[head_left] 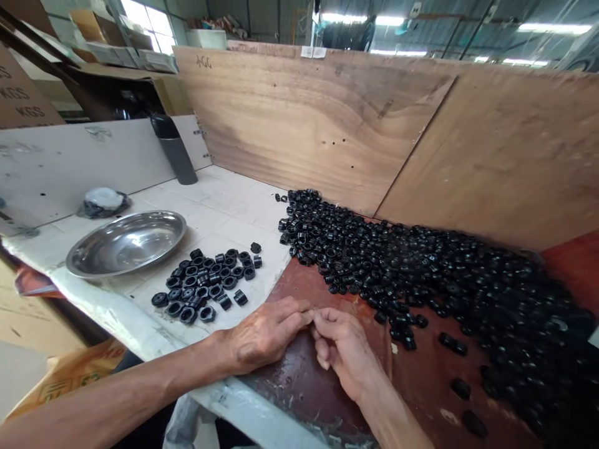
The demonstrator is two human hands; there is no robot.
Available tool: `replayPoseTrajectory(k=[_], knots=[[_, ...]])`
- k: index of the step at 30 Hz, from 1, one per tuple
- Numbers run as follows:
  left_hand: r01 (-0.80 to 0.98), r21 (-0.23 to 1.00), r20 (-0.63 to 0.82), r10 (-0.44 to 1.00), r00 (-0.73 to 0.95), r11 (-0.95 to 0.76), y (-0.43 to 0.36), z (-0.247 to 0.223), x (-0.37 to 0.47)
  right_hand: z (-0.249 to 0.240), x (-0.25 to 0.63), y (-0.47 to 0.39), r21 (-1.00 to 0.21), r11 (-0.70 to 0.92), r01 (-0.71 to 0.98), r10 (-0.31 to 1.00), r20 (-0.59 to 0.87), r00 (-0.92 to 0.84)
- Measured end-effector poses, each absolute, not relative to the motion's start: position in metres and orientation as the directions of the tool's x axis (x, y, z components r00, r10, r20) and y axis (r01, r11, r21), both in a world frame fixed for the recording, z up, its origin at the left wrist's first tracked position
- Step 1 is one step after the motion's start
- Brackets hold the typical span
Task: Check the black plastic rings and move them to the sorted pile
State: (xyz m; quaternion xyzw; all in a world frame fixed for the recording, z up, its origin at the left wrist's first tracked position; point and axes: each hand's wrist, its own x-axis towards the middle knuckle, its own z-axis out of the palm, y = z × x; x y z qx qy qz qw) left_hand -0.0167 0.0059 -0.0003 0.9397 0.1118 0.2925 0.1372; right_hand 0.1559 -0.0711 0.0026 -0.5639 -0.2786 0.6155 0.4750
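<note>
My left hand (269, 330) and my right hand (340, 340) meet at the fingertips above the front of the red-brown board (299, 386). The fingers of both are pinched together, and whatever lies between them is hidden or too small to name. To the left of my left hand, a small group of black ring-shaped parts (206, 274) lies on the white surface. A large heap of similar black parts (402, 262) spreads from beyond my hands to the right edge of the view.
A shallow steel bowl (128, 243) rests at the left, with a wrapped white item (103, 199) behind it. A dark bottle (173, 149) stands at the back left corner. Wooden panels (299, 118) wall off the back. The table's front edge (253, 411) runs below my hands.
</note>
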Motion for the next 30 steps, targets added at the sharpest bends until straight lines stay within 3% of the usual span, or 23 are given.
replayPoseTrajectory(k=[3,5,8,11,15,17,24,27,30], knots=[[0.28,0.325,0.294,0.377,0.878,-0.904,0.012,0.018,-0.048,0.001,0.163,-0.071,-0.921,-0.329,0.209,0.934,-0.284,0.218],[0.401,0.17,0.179,0.429,0.886,-0.9,0.024,0.029,-0.068,-0.002,0.174,-0.07,-0.802,-0.213,0.557,0.933,0.001,0.359],[0.514,-0.014,0.173,0.504,0.846,-0.858,0.048,0.037,-0.077,-0.009,0.192,-0.064,-0.588,-0.121,0.8,0.894,0.285,0.345],[0.586,0.01,0.256,0.568,0.782,-0.811,0.068,0.031,-0.05,-0.02,0.202,-0.057,-0.472,-0.061,0.879,0.908,0.341,0.245],[0.615,0.274,0.315,0.673,0.669,-0.74,0.085,0.008,0.011,-0.029,0.205,-0.053,-0.401,-0.07,0.913,0.917,0.334,0.217],[0.606,0.304,0.324,0.678,0.66,-0.735,0.088,-0.006,0.031,-0.03,0.205,-0.053,-0.38,-0.08,0.922,0.923,0.321,0.212],[0.469,0.394,0.347,0.601,0.72,-0.79,0.065,-0.028,0.046,-0.028,0.206,-0.056,-0.354,-0.056,0.934,0.931,0.32,0.177],[0.384,0.507,0.358,0.594,0.721,-0.772,0.054,-0.026,0.04,-0.023,0.208,-0.058,-0.367,-0.086,0.926,0.941,0.274,0.196],[0.383,0.625,0.344,0.681,0.646,-0.68,0.046,-0.024,0.029,-0.015,0.209,-0.061,-0.403,-0.126,0.906,0.952,0.208,0.224]])
